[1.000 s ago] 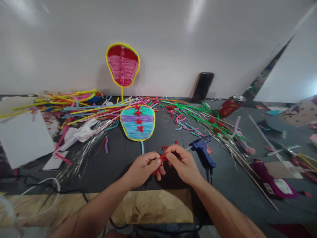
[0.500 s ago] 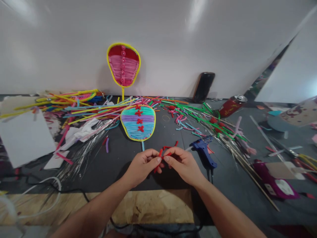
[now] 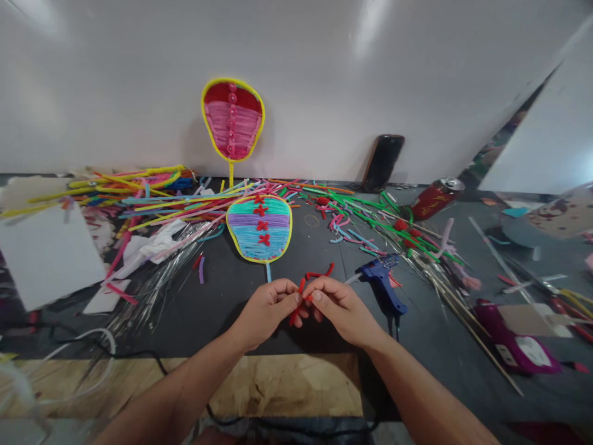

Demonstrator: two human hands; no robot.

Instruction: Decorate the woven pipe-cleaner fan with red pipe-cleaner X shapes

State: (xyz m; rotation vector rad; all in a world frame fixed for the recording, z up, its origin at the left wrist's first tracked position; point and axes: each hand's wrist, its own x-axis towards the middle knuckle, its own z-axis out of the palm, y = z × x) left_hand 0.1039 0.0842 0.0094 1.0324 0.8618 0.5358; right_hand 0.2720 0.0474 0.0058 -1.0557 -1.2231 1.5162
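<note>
Between my two hands is a short red pipe cleaner, pinched at its middle. My left hand is closed on it with thumb and forefinger. From the other side, my right hand also pinches it, so the fingertips nearly meet and hide part of it. Another bent red pipe cleaner lies on the dark table just beyond my fingers. Ahead lies a fan wrapped in teal, purple and blue, edged in yellow, with several red crosses down its middle.
A pink-and-red fan stands against the white wall beside a leaning phone. A blue glue gun lies right of my hands. Loose pipe cleaners spread across the back. Farther right are a red can and pliers.
My fingers have shifted slightly around the red pipe cleaner, the right ones turning a little. The rest of the table looks the same, with a slight shift of the view.
</note>
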